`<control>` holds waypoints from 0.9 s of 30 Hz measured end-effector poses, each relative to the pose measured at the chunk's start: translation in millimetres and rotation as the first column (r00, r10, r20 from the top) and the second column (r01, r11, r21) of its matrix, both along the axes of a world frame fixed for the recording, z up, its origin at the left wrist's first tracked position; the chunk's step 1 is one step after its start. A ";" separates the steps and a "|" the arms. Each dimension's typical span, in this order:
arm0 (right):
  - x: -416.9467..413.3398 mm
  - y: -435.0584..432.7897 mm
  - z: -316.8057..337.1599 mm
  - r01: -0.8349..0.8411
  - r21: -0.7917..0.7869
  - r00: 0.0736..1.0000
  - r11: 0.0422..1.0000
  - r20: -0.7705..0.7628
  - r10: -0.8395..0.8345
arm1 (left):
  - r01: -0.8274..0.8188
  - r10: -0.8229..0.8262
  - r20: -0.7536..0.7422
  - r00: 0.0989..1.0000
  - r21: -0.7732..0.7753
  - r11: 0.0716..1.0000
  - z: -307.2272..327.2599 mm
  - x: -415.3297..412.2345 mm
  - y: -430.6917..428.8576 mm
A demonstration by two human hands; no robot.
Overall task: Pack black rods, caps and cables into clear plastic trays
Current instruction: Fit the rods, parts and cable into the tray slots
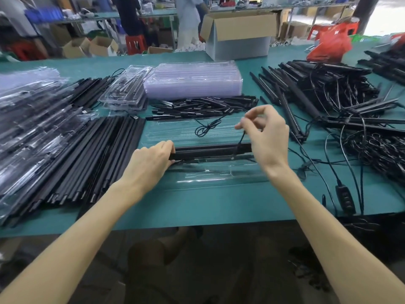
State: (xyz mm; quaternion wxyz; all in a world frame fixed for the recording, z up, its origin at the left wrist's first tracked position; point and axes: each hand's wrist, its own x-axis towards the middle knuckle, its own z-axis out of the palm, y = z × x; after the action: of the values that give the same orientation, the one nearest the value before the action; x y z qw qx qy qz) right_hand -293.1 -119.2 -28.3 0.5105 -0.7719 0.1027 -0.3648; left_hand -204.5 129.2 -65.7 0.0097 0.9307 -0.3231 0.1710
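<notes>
While the left hand (151, 159) grips 1 end of the long black rod (210, 150), the right hand (267, 137) pinches a thin black cable (240, 141) above it.
The rod lies along the open clear plastic tray (219, 174) on the teal table (197, 202); next, the cable likely needs tucking into a tray slot.

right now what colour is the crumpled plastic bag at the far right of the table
Red. The plastic bag shows best in the head view.
</notes>
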 end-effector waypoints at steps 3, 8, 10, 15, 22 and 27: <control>2.2 -5.4 9.7 -0.012 0.100 0.987 0.995 0.163 -0.004 | -0.001 0.001 0.016 1.000 -0.001 1.000 -0.4 -2.2 -0.1; 11.8 -14.3 17.0 0.009 0.084 0.957 0.996 0.288 -0.033 | -0.014 0.015 0.028 1.000 -0.025 1.000 -3.2 -6.0 -0.4; 15.5 -15.5 10.6 0.017 -0.081 0.977 0.997 0.213 0.001 | -0.017 0.018 0.030 0.999 -0.030 0.999 -3.6 -5.6 -0.5; 30.3 -31.7 -11.2 -0.135 -0.302 0.965 0.944 -0.257 0.055 | -0.020 0.021 0.023 1.000 -0.035 0.999 -3.3 -5.3 -0.3; 14.9 -48.4 -30.7 -0.075 -0.302 0.924 0.950 -0.380 -0.048 | -0.029 0.028 -0.004 1.000 -0.048 0.998 -2.4 -4.2 -0.5; -13.5 -43.7 -30.2 -0.054 -0.330 0.955 0.943 -0.293 -0.048 | 0.003 -0.004 -0.015 1.000 -0.069 0.998 -2.6 -5.2 1.6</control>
State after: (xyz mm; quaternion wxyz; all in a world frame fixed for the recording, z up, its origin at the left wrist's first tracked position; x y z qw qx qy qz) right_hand -306.6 -162.9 -58.5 0.3516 -0.8933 0.1137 -0.2557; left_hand -209.8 130.7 -68.2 0.0445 0.9306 -0.3183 0.1750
